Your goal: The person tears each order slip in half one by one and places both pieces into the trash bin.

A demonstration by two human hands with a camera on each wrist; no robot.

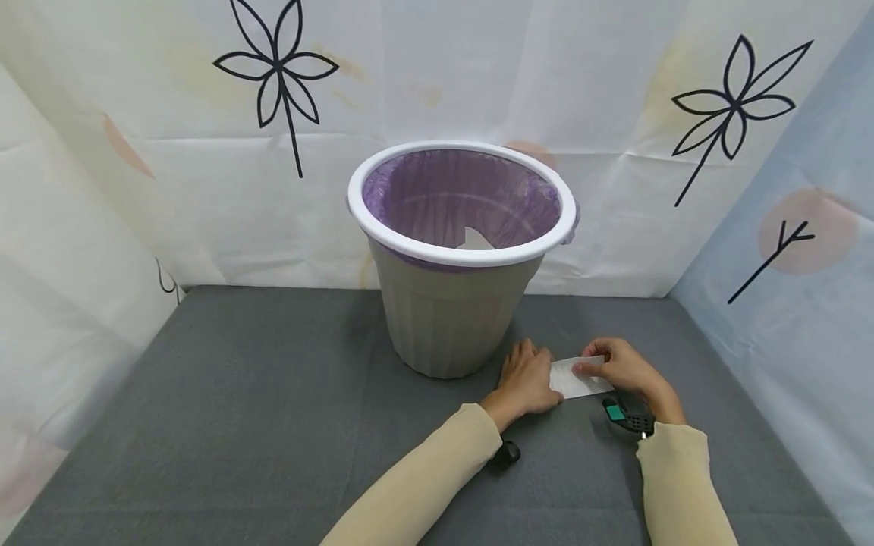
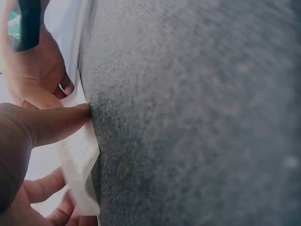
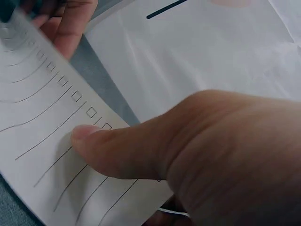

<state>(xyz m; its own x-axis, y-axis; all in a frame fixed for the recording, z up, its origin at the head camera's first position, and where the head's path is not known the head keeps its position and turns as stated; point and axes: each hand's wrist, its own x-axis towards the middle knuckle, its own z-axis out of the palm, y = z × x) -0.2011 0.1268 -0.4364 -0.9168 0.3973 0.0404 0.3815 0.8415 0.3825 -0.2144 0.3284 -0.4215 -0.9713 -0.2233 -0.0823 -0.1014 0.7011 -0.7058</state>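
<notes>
A white slip of paper (image 1: 576,379) printed with lines and a row of small boxes stretches between the two hands, low over the grey cloth. My right hand (image 1: 623,369) pinches its right end, the thumb (image 3: 101,146) lying across the printed face in the right wrist view. At the other end is my left hand (image 1: 526,383), its thumb on one side of the slip (image 2: 80,146) and its fingers (image 2: 47,186) partly hidden behind it. Just left of and behind the left hand stands a grey bin (image 1: 444,318) with a white rim and purple liner.
Inside the bin a white piece of paper (image 1: 476,240) shows against the liner (image 1: 437,189). Grey cloth (image 1: 259,409) covers the table. Patterned white curtains (image 1: 437,68) hang behind and at the sides. Both wrists wear small dark devices.
</notes>
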